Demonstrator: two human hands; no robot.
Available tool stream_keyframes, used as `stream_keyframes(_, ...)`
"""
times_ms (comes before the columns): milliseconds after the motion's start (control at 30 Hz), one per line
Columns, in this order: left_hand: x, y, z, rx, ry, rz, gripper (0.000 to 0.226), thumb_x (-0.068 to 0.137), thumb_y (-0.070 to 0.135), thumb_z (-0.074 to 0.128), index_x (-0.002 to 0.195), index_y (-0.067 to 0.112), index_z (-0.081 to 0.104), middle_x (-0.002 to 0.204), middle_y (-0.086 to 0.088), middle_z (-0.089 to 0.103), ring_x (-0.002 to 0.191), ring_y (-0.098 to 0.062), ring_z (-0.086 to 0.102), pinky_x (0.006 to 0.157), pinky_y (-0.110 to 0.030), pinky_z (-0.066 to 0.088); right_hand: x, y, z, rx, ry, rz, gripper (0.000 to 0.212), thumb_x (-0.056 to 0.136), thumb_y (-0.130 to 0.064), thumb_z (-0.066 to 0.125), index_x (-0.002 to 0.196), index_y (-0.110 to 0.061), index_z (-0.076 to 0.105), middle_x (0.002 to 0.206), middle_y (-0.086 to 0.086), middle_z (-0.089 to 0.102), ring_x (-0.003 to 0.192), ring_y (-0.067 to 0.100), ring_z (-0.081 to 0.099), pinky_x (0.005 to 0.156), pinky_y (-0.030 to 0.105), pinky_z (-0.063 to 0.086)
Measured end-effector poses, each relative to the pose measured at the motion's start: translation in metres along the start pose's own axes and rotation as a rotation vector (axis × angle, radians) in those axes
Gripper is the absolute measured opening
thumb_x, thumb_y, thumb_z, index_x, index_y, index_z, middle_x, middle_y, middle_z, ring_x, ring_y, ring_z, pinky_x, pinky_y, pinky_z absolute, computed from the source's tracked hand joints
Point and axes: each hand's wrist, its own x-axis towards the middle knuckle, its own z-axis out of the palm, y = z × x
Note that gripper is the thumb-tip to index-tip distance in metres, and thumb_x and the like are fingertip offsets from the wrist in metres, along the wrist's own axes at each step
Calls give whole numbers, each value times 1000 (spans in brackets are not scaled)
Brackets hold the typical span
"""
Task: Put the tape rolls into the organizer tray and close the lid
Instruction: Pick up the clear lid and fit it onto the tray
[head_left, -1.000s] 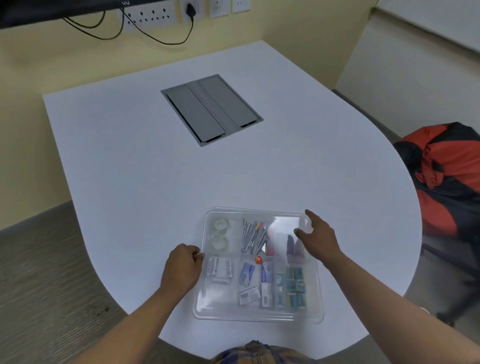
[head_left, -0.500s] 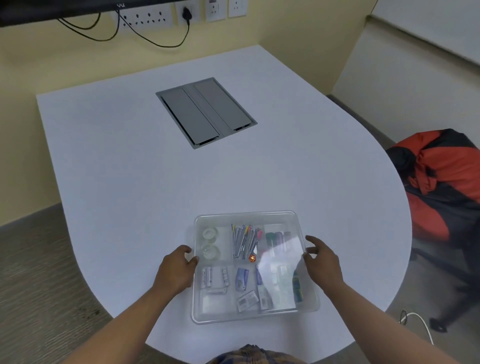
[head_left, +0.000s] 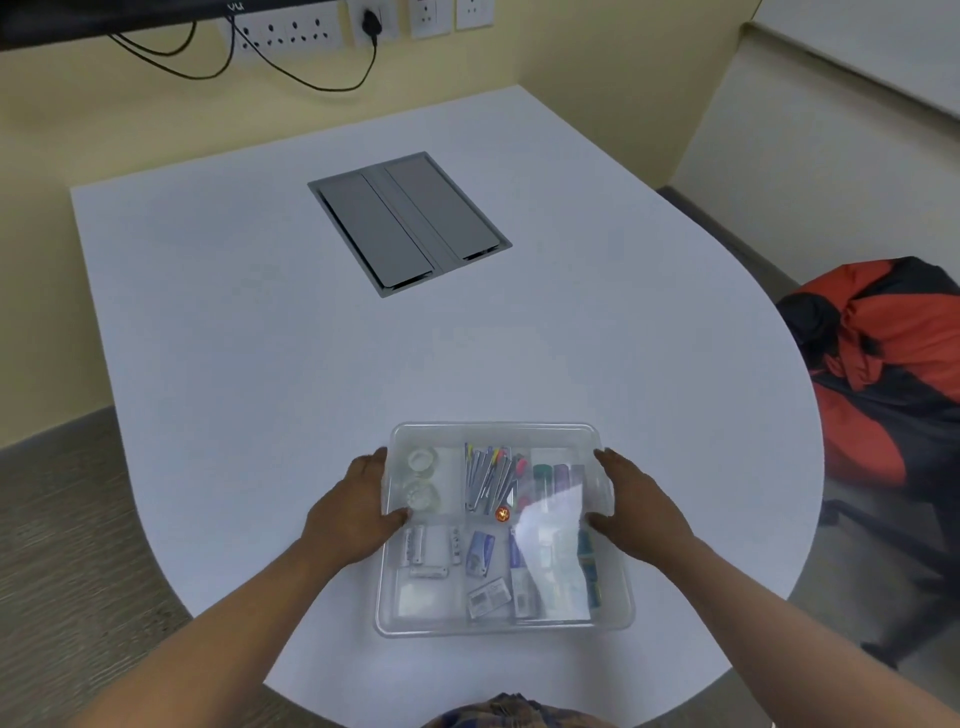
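A clear plastic organizer tray (head_left: 498, 626) sits near the table's front edge with its transparent lid (head_left: 493, 431) lying flat on top. Two clear tape rolls (head_left: 422, 478) show through the lid in the rear left compartment. Pens, batteries, staples and small packets fill the other compartments. My left hand (head_left: 353, 512) grips the tray's left side, thumb over the lid edge. On the right side my right hand (head_left: 636, 512) holds the tray, fingers curled on the lid edge.
The white rounded table (head_left: 260, 338) has a grey cable hatch (head_left: 408, 223) set in its middle. Wall sockets with black cables (head_left: 311, 36) are at the back. A chair with a red and black bag (head_left: 893, 358) stands to the right.
My right hand moved from the top of the lid to the tray's right side. The lid settled flat onto the tray, and the tray turned square to me.
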Motion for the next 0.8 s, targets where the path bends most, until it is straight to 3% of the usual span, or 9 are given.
stream_keyframes(100,8,4,-17,227,-200,74,132,56,65,76,151,25,-7,160,9,-11,145,-12,17,107,-37,37,16,-3,-12,-176,-198,-41,128,62,-54,83,152,-15,0,162,1,0,146,23,13,113,45,30)
stream_keyframes(233,14,11,-28,503,-347,119,153,44,63,83,146,20,-23,150,7,-35,146,-9,6,103,-33,40,31,-5,-21,-446,-400,-63,151,51,-64,84,148,-13,-19,158,-1,-23,147,21,-9,113,47,31)
stream_keyframes(467,17,19,-26,593,-343,113,161,39,62,86,141,18,-32,146,0,-43,129,-15,46,81,-28,47,44,-6,-26,-581,-587,-93,166,43,-62,88,138,-7,-36,149,11,-39,145,33,-15,118,49,10)
stream_keyframes(633,36,24,-35,573,-313,93,163,36,62,86,141,18,-31,146,3,-42,130,-15,45,74,-27,44,68,-12,-33,-566,-538,-110,165,43,-64,87,140,-5,-33,152,13,-36,145,31,-14,119,48,7)
stream_keyframes(800,64,36,-53,598,-278,84,166,31,63,87,143,17,-27,152,1,-36,134,-15,40,81,-31,46,98,-21,-47,-530,-508,-95,162,45,-66,85,143,-4,-27,155,12,-29,146,29,-13,118,47,5)
